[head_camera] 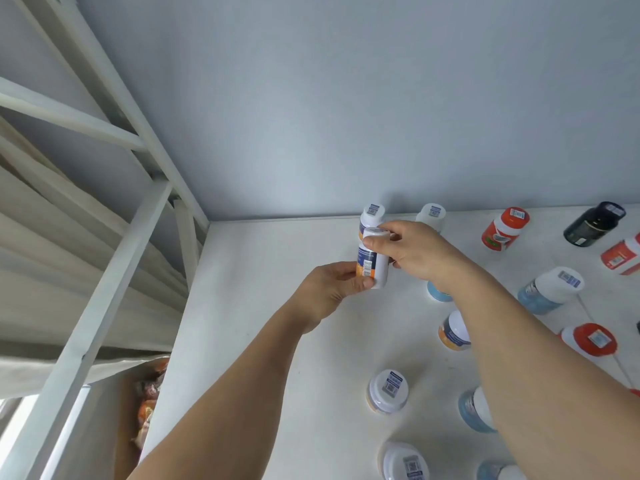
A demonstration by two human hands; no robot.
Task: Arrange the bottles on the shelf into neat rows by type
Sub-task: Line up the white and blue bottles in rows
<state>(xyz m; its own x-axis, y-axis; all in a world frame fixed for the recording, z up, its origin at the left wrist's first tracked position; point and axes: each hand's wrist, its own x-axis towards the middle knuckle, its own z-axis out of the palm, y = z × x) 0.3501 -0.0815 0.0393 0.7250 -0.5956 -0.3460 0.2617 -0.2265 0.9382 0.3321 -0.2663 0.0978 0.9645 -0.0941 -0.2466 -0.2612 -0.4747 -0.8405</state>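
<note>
While both hands meet near the shelf's back left corner, one bottle is held between them.
Held bottle (pixel 373 261): white, orange-labelled, lifted above the shelf (pixel 263 306).
Right hand (pixel 412 249): fingers curled round its cap end.
Left hand (pixel 332 289): pinching its lower part.
Behind it: white bottle (pixel 372 213) by the wall.
Right side: red bottles (pixel 505 228), black bottle (pixel 594 223), blue bottles (pixel 550 289) stand scattered.
Near edge: more white-capped bottles (pixel 387 391).

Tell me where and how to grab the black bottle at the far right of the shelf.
Grip the black bottle round its body just below the cap, coming from above and the front. It stands upright and apart from the red-capped bottle on its left, so fingers can wrap both sides freely.
</note>
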